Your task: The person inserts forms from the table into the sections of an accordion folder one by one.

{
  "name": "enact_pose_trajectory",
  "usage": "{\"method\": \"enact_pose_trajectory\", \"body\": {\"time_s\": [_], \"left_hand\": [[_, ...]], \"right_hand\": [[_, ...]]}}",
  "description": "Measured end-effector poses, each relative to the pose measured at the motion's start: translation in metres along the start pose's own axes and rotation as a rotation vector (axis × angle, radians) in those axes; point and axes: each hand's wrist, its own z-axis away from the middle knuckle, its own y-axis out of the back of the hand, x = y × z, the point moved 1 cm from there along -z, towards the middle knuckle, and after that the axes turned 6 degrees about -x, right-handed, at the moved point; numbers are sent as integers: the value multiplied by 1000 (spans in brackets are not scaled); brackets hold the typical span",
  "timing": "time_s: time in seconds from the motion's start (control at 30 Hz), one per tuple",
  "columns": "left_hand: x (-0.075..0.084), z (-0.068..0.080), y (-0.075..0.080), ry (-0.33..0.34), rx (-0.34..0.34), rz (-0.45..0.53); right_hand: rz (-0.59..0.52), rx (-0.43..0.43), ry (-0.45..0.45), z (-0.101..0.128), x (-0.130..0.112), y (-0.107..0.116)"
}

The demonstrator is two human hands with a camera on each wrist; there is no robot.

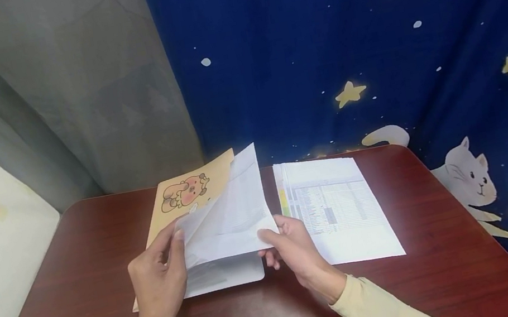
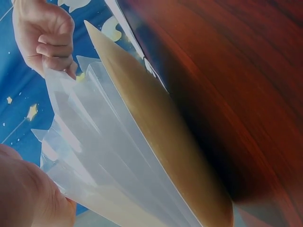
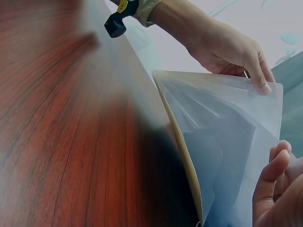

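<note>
A tan folder (image 1: 189, 195) with a cartoon print lies on the dark red table (image 1: 97, 254), its clear plastic sleeves (image 1: 229, 219) fanned upward. My left hand (image 1: 159, 274) holds the left edge of the raised sleeves, thumb on top. My right hand (image 1: 289, 243) pinches the near right corner of the top sleeve, lifting it. In the left wrist view the sleeves (image 2: 104, 156) spread above the tan cover (image 2: 161, 142), with the right hand (image 2: 47, 38) gripping their far corner. The right wrist view shows the left hand (image 3: 232, 49) on the sleeve edge (image 3: 236, 137).
A stack of printed sheets (image 1: 339, 206) lies on the table to the right of the folder. Behind the table hang a blue star-and-cat cloth (image 1: 367, 48) and a grey curtain (image 1: 85, 97). A small black device (image 3: 116, 21) is strapped at the left wrist.
</note>
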Motion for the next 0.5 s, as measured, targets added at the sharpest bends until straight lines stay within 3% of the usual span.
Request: {"method": "enact_pose_trajectory", "body": {"time_s": [0.5], "left_hand": [[-1,1,-1,-4,-2,2]], "right_hand": [[24,-6,-20,-11,2,-19]]}}
